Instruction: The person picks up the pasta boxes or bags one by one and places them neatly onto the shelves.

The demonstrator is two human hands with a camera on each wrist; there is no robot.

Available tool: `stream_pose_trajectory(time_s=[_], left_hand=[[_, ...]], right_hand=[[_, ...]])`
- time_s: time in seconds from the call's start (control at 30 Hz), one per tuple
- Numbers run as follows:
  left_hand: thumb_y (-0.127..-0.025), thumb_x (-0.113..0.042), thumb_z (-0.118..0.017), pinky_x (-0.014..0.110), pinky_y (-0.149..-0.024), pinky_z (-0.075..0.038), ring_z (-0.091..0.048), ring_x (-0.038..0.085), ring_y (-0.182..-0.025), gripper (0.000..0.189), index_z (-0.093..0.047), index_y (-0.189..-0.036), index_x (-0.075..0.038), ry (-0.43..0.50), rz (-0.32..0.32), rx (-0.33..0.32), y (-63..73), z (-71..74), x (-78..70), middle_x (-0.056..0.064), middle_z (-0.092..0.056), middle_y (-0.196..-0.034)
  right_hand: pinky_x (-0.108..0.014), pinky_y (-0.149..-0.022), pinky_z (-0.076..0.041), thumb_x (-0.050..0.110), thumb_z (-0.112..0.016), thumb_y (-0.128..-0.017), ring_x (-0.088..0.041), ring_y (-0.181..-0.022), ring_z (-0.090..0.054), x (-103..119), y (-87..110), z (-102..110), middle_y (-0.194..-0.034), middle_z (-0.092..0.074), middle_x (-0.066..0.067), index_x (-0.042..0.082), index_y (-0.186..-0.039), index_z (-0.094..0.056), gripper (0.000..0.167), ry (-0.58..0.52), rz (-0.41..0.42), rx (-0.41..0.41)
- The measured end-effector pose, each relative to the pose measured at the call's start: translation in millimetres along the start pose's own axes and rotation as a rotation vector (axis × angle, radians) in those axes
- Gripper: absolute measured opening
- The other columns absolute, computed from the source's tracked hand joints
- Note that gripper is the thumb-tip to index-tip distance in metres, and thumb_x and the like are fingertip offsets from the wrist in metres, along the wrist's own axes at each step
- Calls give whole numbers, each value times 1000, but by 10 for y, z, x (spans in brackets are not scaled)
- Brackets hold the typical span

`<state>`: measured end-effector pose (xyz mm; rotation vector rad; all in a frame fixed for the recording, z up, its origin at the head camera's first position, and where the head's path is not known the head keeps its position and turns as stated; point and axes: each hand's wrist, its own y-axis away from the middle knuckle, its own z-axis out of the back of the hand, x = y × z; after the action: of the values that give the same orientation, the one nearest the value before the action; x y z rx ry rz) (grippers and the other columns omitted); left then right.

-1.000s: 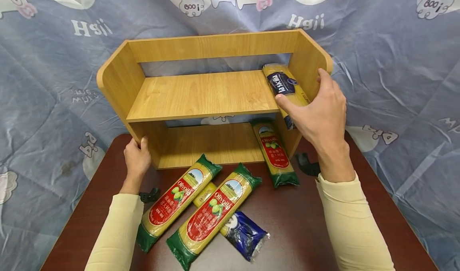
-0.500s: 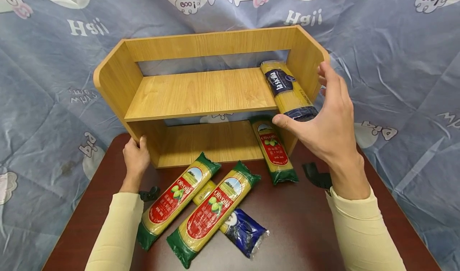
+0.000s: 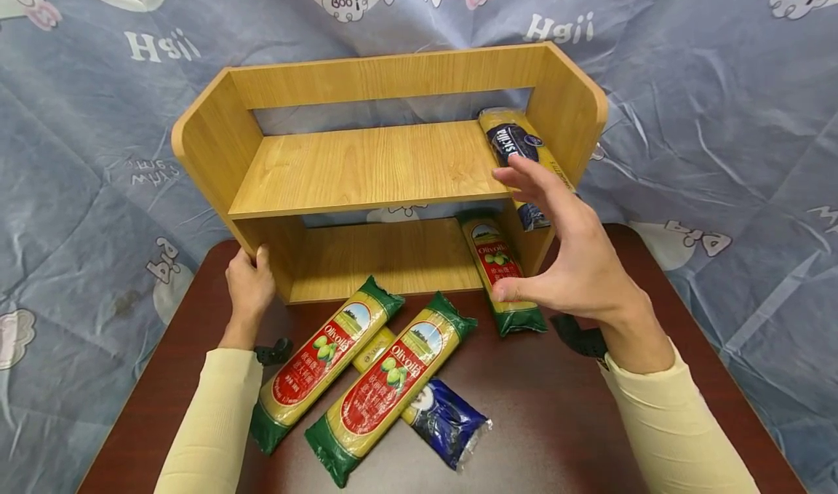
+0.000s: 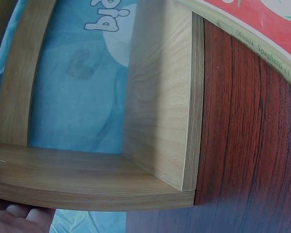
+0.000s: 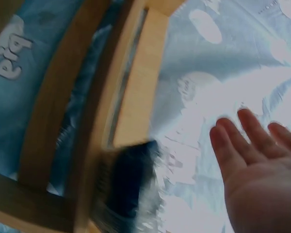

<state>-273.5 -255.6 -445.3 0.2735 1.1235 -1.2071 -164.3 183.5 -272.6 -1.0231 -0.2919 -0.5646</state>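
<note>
My left hand grips the lower left side panel of a two-tier wooden shelf; its fingers show at the panel's edge in the left wrist view. Thumb and fingers spread wide, my right hand hovers before the shelf's right end, holding nothing. Behind it, a yellow spaghetti pack with a dark blue label lies on the upper tier against the right panel, its front end past the board's edge. Below, a green-ended Olivoila spaghetti pack lies on the lower tier, sticking out in front and partly hidden by my right thumb.
Two more Olivoila packs, one on the left and one nearer the middle, lie slanted on the dark red table. Under them is a blue-ended yellow pack. A patterned cloth hangs behind the shelf.
My right hand has come away from the front end of the upper-tier spaghetti pack, with its thumb now lower. The front end of that pack has sagged downward. My left hand keeps its place.
</note>
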Motion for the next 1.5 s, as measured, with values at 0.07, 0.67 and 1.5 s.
stream_pose_trajectory(time_s=[0.07, 0.67, 1.5], left_hand=[[-106, -24, -52, 49, -82, -44, -64, 39, -97, 32, -62, -93, 5, 2, -1, -5, -6, 4, -6, 28, -69, -98], [-106, -26, -52, 50, -80, -46, -65, 39, -94, 35, -63, -94, 5, -8, 1, 0, -24, 21, 11, 29, -69, -94], [-106, -27, -52, 45, -75, -46, -67, 36, -92, 36, -64, -94, 5, -17, 6, 8, 0, 25, 11, 27, -71, -93]], right_hand=[[-38, -112, -35, 60, -87, -68, -33, -135, -47, -62, 16, -42, -148, -51, -12, 8, -158, -34, 117, -74, -31, 80], [-59, -111, -32, 82, -73, -66, -19, -144, -37, -442, 219, -472, -159, -39, 6, 24, -161, -28, 120, -71, -163, 503], [-52, -115, -29, 65, -92, -57, -21, -147, -29, -1124, 600, -1172, -164, -29, 1, 21, -162, -20, 134, -61, -265, 821]])
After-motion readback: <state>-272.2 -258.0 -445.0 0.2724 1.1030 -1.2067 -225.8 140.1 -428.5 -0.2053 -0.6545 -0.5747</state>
